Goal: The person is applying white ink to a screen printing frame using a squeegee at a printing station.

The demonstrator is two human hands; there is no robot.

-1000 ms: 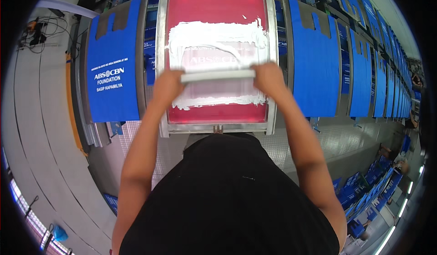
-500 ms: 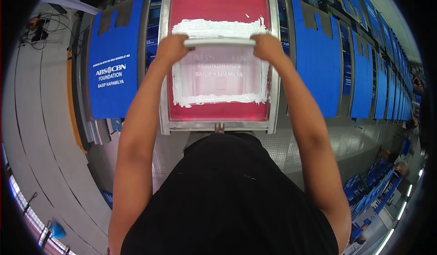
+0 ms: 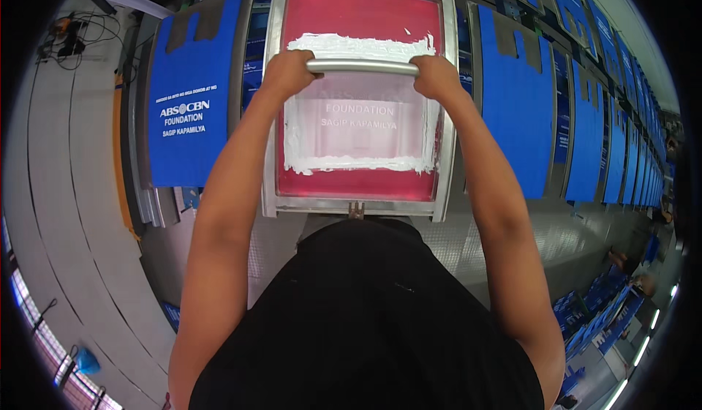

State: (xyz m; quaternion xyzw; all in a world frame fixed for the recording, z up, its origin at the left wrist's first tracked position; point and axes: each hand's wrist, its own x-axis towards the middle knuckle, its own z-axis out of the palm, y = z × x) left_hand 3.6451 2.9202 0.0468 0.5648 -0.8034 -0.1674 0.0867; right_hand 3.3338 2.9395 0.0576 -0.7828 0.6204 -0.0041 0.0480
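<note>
Both my hands grip a squeegee (image 3: 363,67) with a pale metal handle, held crosswise over a printing screen. My left hand (image 3: 290,73) is closed round its left end. Round the right end my right hand (image 3: 437,78) is closed too. The screen (image 3: 360,184) has red mesh around a paler middle window and sits in a metal frame (image 3: 272,117). Thick white ink (image 3: 358,164) borders the window on all sides, with a band just beyond the squeegee. White lettering shows through the window. The squeegee's blade is hidden under the handle.
On the left lies a printed blue bag (image 3: 191,73) on a board. Blue bags without visible print (image 3: 515,110) lie to the right, in a long row of boards. Tangled cables (image 3: 73,40) are on the floor at far left. Several people are blurred at far right.
The whole view has shifted slightly, so the screen appears a little further right and lower. The squeegee stays near the screen's far end, both hands still gripping it.
</note>
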